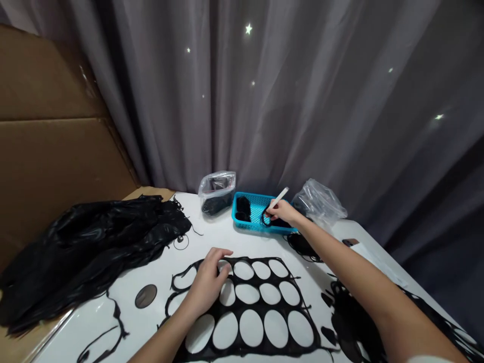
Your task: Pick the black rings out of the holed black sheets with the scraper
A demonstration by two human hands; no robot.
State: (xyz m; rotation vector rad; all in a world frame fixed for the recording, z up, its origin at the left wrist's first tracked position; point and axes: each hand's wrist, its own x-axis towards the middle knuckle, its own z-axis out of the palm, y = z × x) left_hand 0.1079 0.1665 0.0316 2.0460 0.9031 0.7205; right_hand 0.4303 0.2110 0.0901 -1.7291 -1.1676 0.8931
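Note:
A black rubber sheet (264, 307) with several oval holes lies on the white table (212, 237) in front of me. My left hand (207, 285) rests on its upper left part, fingers curled over an edge strip. My right hand (282, 212) reaches over the blue plastic basket (251, 212), closed on a white pen-like tool (279, 197) and a thin black ring (265, 218) at the basket's edge. Dark pieces lie inside the basket.
A heap of black scrap material (91, 247) covers the table's left side beside cardboard (56, 151). Two clear plastic bags (217, 191) (319, 201) flank the basket. A loose black oval (145, 296) and more black offcuts (351, 317) lie around. A grey curtain hangs behind.

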